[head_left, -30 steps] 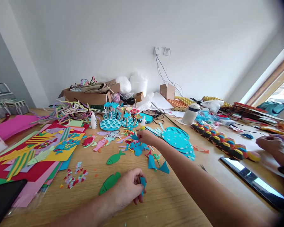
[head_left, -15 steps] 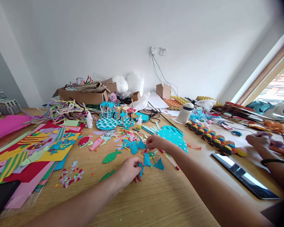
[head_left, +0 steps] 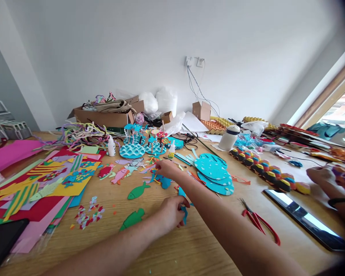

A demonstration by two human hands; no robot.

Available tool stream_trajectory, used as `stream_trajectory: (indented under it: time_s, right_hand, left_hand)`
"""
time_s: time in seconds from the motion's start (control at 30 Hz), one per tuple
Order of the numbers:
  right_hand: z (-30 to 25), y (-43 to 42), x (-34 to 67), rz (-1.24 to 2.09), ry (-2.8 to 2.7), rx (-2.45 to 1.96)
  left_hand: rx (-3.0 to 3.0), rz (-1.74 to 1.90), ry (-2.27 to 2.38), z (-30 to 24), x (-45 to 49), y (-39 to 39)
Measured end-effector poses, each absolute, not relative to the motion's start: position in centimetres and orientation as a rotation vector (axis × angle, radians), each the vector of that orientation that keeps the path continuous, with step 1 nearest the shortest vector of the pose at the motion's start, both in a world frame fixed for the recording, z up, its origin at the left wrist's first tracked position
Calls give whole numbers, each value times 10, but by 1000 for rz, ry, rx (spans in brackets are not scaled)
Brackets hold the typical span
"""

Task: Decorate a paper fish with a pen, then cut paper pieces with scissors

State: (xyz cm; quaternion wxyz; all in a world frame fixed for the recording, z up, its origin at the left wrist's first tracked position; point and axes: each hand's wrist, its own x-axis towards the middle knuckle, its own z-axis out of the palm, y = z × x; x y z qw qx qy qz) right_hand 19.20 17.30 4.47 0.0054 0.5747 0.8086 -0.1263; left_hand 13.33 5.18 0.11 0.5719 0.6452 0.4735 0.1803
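**Two hands at a craft table: left hand holding a blue scrap, right hand at the scrap pile**

The left hand rests low over the table, its fingers closed in a pinch on a blue scrap. The scrap hangs from the fingertips, just above the wood and just beside the right forearm. The right hand is stretched farther out, with its fingertips down on the scrap pile. The fingers are curled, but whether they grip anything cannot be told.

One green fish lies between the two hands. A second fish lies just left of the left wrist. A stack of blue discs sits just right of the right forearm, and red scissors lie nearer, on the same side. A glue bottle stands upright just beyond the right hand, and a white jar stands farther off to the right.

Coloured sheets cover the left part of the table. A cardboard box stands against the far wall. At the right edge a co-worker's hand is at work, well apart, beyond a dark tablet.
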Motion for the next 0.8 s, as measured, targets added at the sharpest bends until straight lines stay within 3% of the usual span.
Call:
stream_trajectory:
  time_s: [0.33, 0.8]
  right_hand:
    - [39, 186, 186, -502, 2533, 1868]
    - [48, 141, 262, -752, 2511, 1821]
  left_hand:
    - [1467, 383, 1104, 0, 141, 53]
    - [1500, 383, 1173, 10, 147, 49]
